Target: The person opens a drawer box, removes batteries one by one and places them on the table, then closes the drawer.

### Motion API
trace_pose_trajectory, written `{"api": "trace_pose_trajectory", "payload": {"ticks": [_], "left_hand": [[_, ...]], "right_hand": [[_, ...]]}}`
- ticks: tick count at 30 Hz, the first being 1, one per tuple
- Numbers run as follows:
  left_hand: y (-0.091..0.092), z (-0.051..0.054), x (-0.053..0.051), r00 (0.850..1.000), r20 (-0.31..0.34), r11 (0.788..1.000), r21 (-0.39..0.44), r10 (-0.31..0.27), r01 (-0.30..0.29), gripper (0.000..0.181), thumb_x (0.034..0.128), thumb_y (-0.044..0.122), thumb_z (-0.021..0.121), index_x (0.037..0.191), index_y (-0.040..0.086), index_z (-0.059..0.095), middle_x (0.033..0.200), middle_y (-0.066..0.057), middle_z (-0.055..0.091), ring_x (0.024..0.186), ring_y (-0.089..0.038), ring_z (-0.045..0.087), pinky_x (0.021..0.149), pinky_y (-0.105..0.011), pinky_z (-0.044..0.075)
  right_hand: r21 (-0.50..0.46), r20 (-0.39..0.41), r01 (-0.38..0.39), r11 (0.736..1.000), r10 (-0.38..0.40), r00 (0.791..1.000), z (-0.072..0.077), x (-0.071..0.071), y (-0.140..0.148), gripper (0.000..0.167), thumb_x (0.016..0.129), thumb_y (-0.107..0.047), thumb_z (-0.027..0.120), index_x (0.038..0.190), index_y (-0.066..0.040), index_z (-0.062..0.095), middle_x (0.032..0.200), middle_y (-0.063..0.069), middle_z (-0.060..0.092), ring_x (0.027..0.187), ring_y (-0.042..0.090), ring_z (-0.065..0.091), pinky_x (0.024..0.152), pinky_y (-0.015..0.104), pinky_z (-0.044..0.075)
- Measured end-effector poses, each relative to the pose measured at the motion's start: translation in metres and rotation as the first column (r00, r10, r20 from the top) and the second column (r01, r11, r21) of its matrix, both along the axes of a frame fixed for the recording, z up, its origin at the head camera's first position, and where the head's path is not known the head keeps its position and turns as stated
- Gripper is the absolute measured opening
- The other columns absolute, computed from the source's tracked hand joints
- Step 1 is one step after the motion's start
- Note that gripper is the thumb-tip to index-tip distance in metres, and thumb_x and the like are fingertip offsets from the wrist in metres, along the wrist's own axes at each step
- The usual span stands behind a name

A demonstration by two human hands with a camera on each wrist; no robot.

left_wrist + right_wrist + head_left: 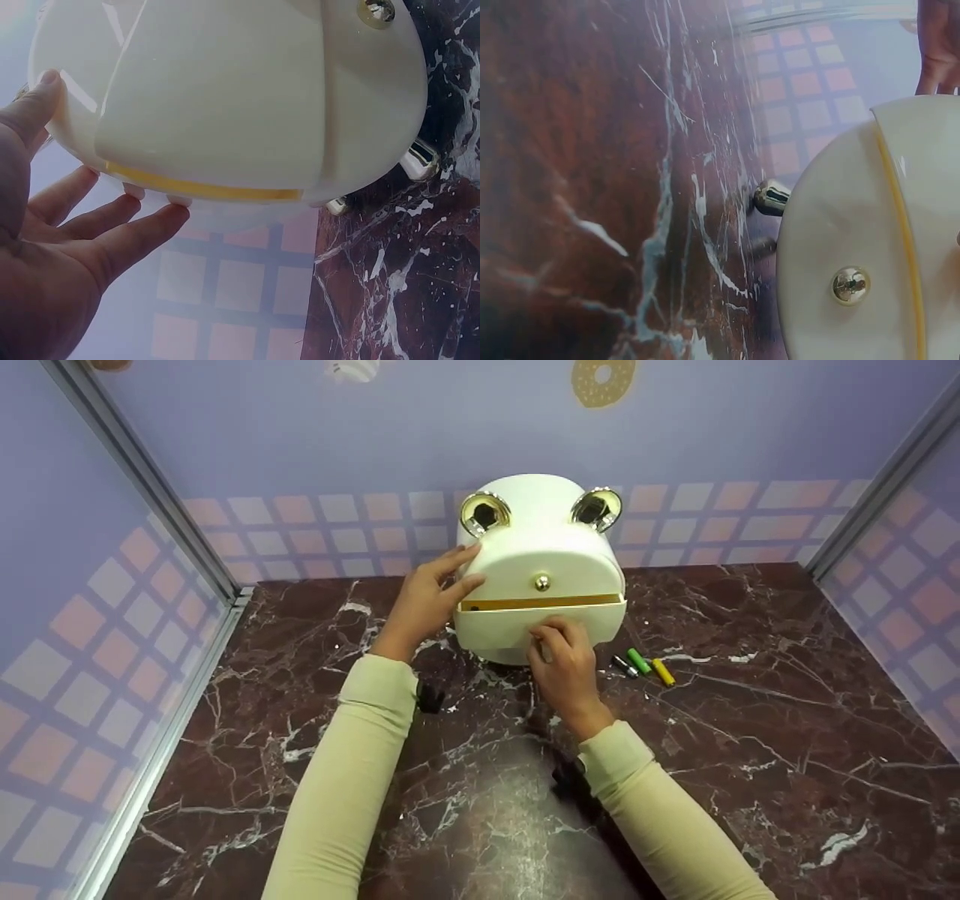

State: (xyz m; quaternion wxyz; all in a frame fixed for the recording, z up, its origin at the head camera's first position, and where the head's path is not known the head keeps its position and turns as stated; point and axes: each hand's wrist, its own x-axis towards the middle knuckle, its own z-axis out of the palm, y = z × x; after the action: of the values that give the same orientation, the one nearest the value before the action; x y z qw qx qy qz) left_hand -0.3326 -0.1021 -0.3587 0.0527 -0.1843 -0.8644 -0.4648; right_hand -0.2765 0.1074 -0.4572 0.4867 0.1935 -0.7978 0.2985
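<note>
A cream frog-shaped drawer box (532, 502) stands near the back wall, with two shiny gold eyes. Its middle drawer (487, 628) sticks out slightly, showing a yellow gap along its edge. My right hand (568, 667), fingers curled, pinches at the middle of that drawer's front; the knob there is hidden behind the fingers. Gold knobs show on the upper front (542, 583) and the lower drawer (851, 286). With fingers spread, my left hand (427, 600) rests against the box's left side; its fingertips touch the shell in the left wrist view.
Three small battery-like cylinders, black (624, 666), green (639, 661) and yellow (663, 672), lie right of the box on the dark red marbled table (750, 720). Patterned panels (315, 457) enclose the table at the back and sides. Shiny metal feet (420, 160) support the box.
</note>
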Motion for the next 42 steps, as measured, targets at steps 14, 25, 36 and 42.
{"api": "trace_pose_trajectory", "payload": {"ticks": [14,25,36,42], "left_hand": [[-0.001,-0.004,-0.005,1.000,-0.010,0.999,-0.032,-0.009,0.008,0.054,0.0883,0.056,0.060,0.139,0.041,0.048,0.154,0.001,0.039,0.139,-0.028,0.042,0.119,-0.045,0.029],[-0.003,-0.006,-0.008,1.000,0.011,0.998,-0.048,-0.027,0.028,0.052,0.0892,0.058,0.057,0.139,0.047,0.045,0.155,0.003,0.036,0.141,-0.029,0.038,0.120,-0.049,0.025],[-0.008,-0.006,-0.011,0.999,0.018,0.997,-0.063,-0.048,0.049,0.050,0.0893,0.057,0.057,0.137,0.050,0.044,0.156,0.005,0.035,0.138,-0.028,0.043,0.118,-0.046,0.031],[-0.009,-0.007,-0.013,0.998,0.016,0.995,-0.074,-0.058,0.059,0.051,0.0894,0.056,0.057,0.138,0.050,0.043,0.157,0.003,0.034,0.141,-0.029,0.038,0.119,-0.048,0.027]], "right_hand": [[-0.026,-0.029,-0.058,0.998,0.057,0.998,-0.006,0.019,0.004,0.013,0.077,0.003,0.072,0.089,-0.002,0.071,0.091,0.013,0.063,0.086,0.027,0.060,0.076,0.035,0.053],[0.001,-0.042,-0.056,0.998,0.056,0.998,-0.009,0.031,0.006,0.015,0.075,0.003,0.072,0.090,-0.002,0.071,0.088,0.012,0.062,0.086,0.027,0.059,0.076,0.036,0.052],[-0.001,-0.074,-0.078,0.997,0.078,0.994,-0.012,0.043,0.005,0.019,0.074,0.004,0.073,0.092,-0.002,0.072,0.088,0.012,0.062,0.085,0.027,0.059,0.076,0.034,0.052],[-0.011,-0.090,-0.088,0.996,0.087,0.992,-0.011,0.050,0.004,0.020,0.074,0.005,0.073,0.092,-0.003,0.073,0.088,0.011,0.063,0.085,0.027,0.060,0.076,0.035,0.051]]}}
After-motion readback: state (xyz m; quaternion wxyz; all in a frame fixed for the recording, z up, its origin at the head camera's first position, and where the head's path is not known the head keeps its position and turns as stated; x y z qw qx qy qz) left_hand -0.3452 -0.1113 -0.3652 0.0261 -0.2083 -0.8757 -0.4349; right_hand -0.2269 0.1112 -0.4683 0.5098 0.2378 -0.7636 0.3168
